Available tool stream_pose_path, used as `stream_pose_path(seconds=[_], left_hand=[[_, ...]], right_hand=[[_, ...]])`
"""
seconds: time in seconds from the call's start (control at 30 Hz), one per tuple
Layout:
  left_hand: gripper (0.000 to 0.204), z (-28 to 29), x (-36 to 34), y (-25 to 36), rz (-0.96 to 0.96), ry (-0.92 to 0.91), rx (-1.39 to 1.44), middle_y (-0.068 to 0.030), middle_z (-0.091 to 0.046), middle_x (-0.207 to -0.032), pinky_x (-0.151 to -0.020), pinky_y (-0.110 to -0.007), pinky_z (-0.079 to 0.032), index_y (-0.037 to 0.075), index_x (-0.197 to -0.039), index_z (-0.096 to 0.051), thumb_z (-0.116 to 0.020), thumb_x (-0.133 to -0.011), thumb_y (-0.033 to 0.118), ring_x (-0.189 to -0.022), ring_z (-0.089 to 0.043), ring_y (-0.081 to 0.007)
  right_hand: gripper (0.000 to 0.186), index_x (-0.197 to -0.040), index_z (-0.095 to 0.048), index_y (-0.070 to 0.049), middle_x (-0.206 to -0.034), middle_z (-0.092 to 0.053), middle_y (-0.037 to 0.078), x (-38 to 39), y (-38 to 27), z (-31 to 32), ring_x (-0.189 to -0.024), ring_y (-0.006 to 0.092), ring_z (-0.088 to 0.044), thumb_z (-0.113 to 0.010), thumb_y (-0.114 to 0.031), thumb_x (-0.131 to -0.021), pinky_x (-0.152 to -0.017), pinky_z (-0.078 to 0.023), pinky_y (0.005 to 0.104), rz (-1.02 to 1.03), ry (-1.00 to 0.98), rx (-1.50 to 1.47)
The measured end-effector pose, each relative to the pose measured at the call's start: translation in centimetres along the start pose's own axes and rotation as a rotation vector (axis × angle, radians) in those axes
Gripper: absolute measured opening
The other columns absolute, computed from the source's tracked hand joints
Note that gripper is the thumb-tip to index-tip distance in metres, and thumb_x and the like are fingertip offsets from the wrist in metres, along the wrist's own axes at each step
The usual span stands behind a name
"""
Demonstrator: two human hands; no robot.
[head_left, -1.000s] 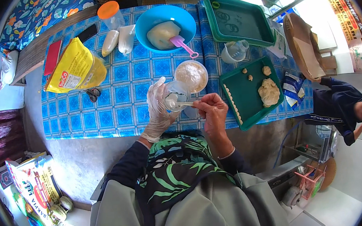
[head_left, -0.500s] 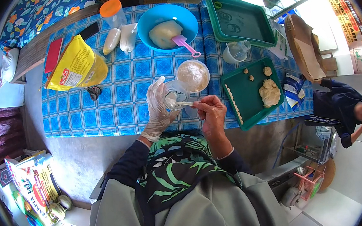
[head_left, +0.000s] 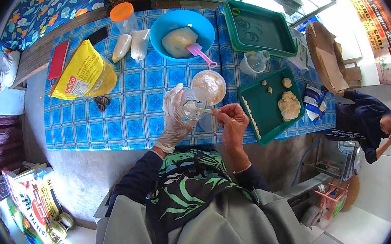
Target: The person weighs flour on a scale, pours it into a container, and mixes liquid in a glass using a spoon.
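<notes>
In my left hand point(head_left: 173, 122), which wears a clear glove, a transparent plastic jar point(head_left: 196, 95) is tilted toward me, with something white inside. My bare right hand point(head_left: 232, 124) pinches the handle of a pale spoon point(head_left: 204, 110), whose tip is in the jar's mouth. Just beyond the jar is a round tub of white powder point(head_left: 212, 85). A blue bowl point(head_left: 156, 37) further back contains a large pale dough mass point(head_left: 178, 41) and a pink spatula point(head_left: 201, 54).
On the right lies a green tray point(head_left: 269, 110) with dough pieces; behind it are a measuring cup point(head_left: 254, 62) and another green tray point(head_left: 270, 44). A yellow pouch point(head_left: 80, 74) and scissors point(head_left: 102, 102) are at left. A person point(head_left: 364, 117) is at far right.
The jar and both hands sit slightly lower and to the right in the picture, partly as the whole view has shifted. The spoon remains in the jar's mouth.
</notes>
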State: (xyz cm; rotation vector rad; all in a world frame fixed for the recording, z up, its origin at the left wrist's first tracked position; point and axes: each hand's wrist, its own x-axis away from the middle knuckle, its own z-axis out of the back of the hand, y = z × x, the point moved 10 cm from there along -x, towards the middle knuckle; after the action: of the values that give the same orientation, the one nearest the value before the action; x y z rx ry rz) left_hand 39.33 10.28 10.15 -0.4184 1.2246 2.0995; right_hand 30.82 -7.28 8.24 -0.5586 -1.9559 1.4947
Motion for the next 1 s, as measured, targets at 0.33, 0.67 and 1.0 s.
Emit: stream_pose_path(seconds=[0.33, 0.67, 1.0], left_hand=[[0.099, 0.1, 0.1, -0.1, -0.009, -0.014, -0.02, -0.0199, -0.041, -0.143, -0.105, -0.05, -0.032, 0.005, -0.142, -0.03, -0.086, -0.066, 0.031, -0.124, -0.042, -0.04], [0.099, -0.1, 0.4, -0.2, -0.005, 0.007, -0.008, -0.02, -0.042, -0.142, -0.104, -0.051, -0.034, 0.006, -0.142, -0.03, -0.087, -0.064, 0.029, -0.126, -0.042, -0.0392], [0.1, -0.2, 0.4, -0.3, 0.015, 0.018, 0.015, -0.0201, -0.04, -0.143, -0.105, -0.05, -0.034, 0.006, -0.143, -0.028, -0.086, -0.065, 0.029, -0.126, -0.041, -0.0383]], right_hand=[[0.017, -0.08, -0.059, -0.005, -0.072, -0.066, 0.005, 0.4, 1.5, 0.4, -0.054, 0.0057, -0.052, -0.073, 0.005, -0.077, -0.047, -0.037, 0.0189, -0.099, 0.01, -0.13], [0.018, -0.08, -0.059, -0.005, -0.072, -0.068, 0.01, 0.2, 2.8, 1.3, -0.05, 0.0079, -0.053, -0.072, 0.007, -0.076, -0.043, -0.035, 0.0198, -0.16, 0.052, -0.194], [0.018, -0.081, -0.058, -0.002, -0.073, -0.068, 0.014, 0.1, 3.5, 1.6, -0.049, 0.0104, -0.053, -0.071, 0.009, -0.076, -0.042, -0.036, 0.0206, -0.21, 0.037, -0.235]])
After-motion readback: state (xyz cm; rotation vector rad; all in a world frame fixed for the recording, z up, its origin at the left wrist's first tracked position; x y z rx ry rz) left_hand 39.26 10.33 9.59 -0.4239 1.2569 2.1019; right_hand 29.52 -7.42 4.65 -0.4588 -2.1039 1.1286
